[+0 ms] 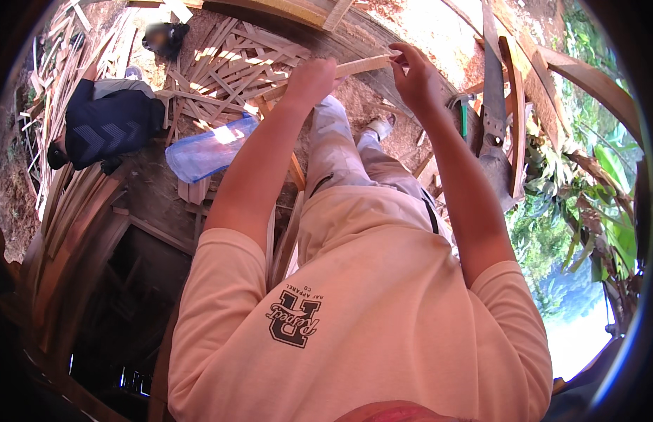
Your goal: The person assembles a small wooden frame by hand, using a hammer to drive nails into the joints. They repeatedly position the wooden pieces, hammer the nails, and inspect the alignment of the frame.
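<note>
A narrow, pale wooden strip spans the gap between my hands, out in front of my legs. My left hand is closed around it, and the strip's other part sticks out past that hand to the left. At the strip's right end, my right hand has its thumb and fingers bent together on the tip, in what looks like a pinch. Behind the strip runs a weathered wooden beam scattered with sawdust.
Many loose wooden strips are heaped at the far left, beside a crouching person in dark clothing. A clear blue-edged plastic container lies left of my legs. To the right are a saw-like grey blade and a green-handled tool.
</note>
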{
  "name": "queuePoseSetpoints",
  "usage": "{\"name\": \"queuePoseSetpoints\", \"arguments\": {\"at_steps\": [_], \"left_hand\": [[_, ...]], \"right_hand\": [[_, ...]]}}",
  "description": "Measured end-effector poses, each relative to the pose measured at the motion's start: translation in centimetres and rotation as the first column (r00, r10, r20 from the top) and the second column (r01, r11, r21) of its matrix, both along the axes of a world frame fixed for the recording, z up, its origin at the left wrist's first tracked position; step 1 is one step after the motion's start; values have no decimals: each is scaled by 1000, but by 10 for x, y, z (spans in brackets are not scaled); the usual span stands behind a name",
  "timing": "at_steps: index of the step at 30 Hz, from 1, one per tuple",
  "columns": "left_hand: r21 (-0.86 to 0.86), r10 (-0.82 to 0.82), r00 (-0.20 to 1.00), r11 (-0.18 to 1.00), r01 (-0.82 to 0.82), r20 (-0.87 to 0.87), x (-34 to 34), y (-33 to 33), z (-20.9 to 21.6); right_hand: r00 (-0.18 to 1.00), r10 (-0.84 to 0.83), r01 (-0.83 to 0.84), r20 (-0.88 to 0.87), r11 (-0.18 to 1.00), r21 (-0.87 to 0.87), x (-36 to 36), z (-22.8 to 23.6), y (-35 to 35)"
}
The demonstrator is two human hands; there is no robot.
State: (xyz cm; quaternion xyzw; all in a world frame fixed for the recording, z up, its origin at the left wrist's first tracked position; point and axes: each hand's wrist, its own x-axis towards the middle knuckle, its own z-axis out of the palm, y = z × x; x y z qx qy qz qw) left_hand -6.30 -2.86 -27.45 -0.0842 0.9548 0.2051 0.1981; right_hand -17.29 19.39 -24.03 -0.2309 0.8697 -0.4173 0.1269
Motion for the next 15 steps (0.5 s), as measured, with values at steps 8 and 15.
{"name": "queuePoseSetpoints", "arguments": {"at_steps": [8, 15], "left_hand": [[9, -44, 998, 999, 45, -34, 4, -2, -13], [6, -26, 999, 1000, 26, -35, 5, 0, -10]], "right_hand": [[998, 45, -42, -39, 997, 62, 10, -3, -2], [995, 67, -57, -77, 990, 125, 5, -2, -4]]}}
